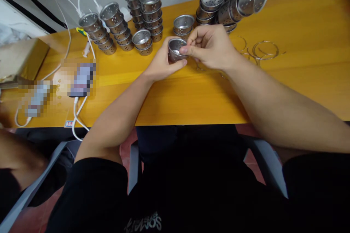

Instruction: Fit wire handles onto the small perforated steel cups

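Observation:
A small perforated metal cup (176, 55) is held in my left hand (163, 62), its open top tilted toward me. The fingers wrap its far left side and the thumb lies along the near side. My right hand (209, 47) is closed in a pinch at the cup's right rim, thumb tip over the opening; what it pinches, if anything, is too small to make out. Just behind the hands stand two nested cups (183, 24). Thin wire rings (265, 50) lie on the table to the right of my right hand.
Stacks of perforated cups (151, 12) stand along the back of the yellow table (191, 105), with larger leaning stacks (232, 3) at the back right. Phones (82, 80) with white cables and a cardboard box (24, 58) are at left. Another person's arm (19, 153) shows at lower left.

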Action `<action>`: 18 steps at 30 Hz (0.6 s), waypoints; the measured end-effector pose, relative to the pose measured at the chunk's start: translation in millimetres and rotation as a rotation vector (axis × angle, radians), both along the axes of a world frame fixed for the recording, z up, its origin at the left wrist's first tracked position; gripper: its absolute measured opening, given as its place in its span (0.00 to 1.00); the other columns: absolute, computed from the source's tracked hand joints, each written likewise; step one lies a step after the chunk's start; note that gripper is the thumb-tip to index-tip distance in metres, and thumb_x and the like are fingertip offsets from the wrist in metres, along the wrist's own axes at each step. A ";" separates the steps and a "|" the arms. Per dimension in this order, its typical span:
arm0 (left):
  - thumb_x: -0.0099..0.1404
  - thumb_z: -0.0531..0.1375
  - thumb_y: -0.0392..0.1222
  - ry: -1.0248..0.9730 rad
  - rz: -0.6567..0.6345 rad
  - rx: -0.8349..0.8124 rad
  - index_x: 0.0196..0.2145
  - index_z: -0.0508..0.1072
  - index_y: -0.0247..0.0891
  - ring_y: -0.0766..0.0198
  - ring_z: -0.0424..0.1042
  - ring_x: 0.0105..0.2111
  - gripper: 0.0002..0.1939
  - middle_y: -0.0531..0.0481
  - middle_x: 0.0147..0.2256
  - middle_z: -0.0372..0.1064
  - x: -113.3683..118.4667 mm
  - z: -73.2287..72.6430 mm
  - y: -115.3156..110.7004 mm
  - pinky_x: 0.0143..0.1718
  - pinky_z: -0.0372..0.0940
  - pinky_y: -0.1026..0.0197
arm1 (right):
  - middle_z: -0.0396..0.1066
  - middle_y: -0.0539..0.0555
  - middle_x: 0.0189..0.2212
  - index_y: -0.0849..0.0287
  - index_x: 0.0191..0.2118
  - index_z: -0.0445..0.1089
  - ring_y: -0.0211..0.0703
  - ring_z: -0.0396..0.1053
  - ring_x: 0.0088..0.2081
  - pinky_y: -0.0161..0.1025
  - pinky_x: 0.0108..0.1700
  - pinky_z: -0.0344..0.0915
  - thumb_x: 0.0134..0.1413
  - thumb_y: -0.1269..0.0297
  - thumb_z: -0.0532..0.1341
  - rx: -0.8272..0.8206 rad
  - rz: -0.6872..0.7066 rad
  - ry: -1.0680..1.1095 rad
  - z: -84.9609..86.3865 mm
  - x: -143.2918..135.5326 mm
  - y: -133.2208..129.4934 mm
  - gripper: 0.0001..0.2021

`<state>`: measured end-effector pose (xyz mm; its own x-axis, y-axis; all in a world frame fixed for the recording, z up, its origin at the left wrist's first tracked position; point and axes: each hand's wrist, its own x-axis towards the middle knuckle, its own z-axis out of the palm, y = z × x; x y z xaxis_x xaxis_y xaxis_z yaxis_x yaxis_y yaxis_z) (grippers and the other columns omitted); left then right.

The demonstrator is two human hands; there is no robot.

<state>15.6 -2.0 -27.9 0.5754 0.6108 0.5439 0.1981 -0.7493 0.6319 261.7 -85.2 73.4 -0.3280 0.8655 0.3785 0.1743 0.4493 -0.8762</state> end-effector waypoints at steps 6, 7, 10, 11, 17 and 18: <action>0.85 0.70 0.66 0.009 -0.010 -0.018 0.79 0.64 0.45 0.42 0.81 0.71 0.39 0.40 0.68 0.73 -2.2 -1.2 1.9 0.82 0.74 0.33 | 0.80 0.54 0.33 0.43 0.35 0.76 0.57 0.75 0.37 0.61 0.44 0.78 0.43 0.08 0.87 0.020 0.000 0.014 -8.2 -2.2 6.0 0.44; 0.85 0.70 0.65 0.013 -0.007 -0.016 0.79 0.65 0.45 0.42 0.81 0.71 0.38 0.40 0.68 0.73 -2.4 -1.3 2.7 0.82 0.74 0.33 | 0.80 0.54 0.33 0.43 0.36 0.76 0.58 0.76 0.38 0.62 0.44 0.78 0.42 0.09 0.88 0.013 0.002 0.007 -9.2 -1.4 6.6 0.44; 0.84 0.70 0.63 0.009 0.008 0.001 0.78 0.65 0.45 0.42 0.82 0.70 0.37 0.41 0.67 0.74 -2.4 -2.1 5.6 0.81 0.76 0.33 | 0.81 0.54 0.34 0.43 0.36 0.77 0.60 0.78 0.40 0.63 0.46 0.79 0.44 0.11 0.89 0.000 -0.010 -0.006 -11.0 1.5 8.1 0.42; 0.84 0.70 0.63 0.000 0.005 0.010 0.78 0.66 0.46 0.42 0.83 0.70 0.36 0.42 0.67 0.75 -2.3 -2.6 6.5 0.80 0.77 0.33 | 0.80 0.54 0.34 0.42 0.36 0.77 0.61 0.78 0.40 0.63 0.46 0.79 0.44 0.12 0.89 0.003 -0.016 -0.005 -11.2 2.1 8.3 0.42; 0.86 0.71 0.64 -0.029 -0.018 0.004 0.78 0.66 0.47 0.43 0.84 0.69 0.36 0.42 0.68 0.76 -2.1 -7.2 10.6 0.80 0.78 0.33 | 0.84 0.55 0.37 0.39 0.41 0.81 0.64 0.81 0.44 0.66 0.47 0.82 0.48 0.09 0.86 0.026 -0.047 -0.032 -9.8 -0.6 0.0 0.40; 0.86 0.71 0.65 -0.031 -0.011 -0.006 0.79 0.66 0.47 0.42 0.84 0.70 0.36 0.41 0.69 0.76 -2.2 -7.9 11.6 0.81 0.77 0.32 | 0.86 0.55 0.40 0.36 0.44 0.82 0.66 0.81 0.47 0.66 0.47 0.82 0.52 0.10 0.85 0.031 -0.076 -0.050 -9.3 -1.4 -2.5 0.38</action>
<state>13.5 9.6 -35.8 0.5651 0.6080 0.5576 0.1701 -0.7473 0.6424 260.3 -87.7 64.0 -0.2806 0.8770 0.3901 0.2523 0.4595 -0.8516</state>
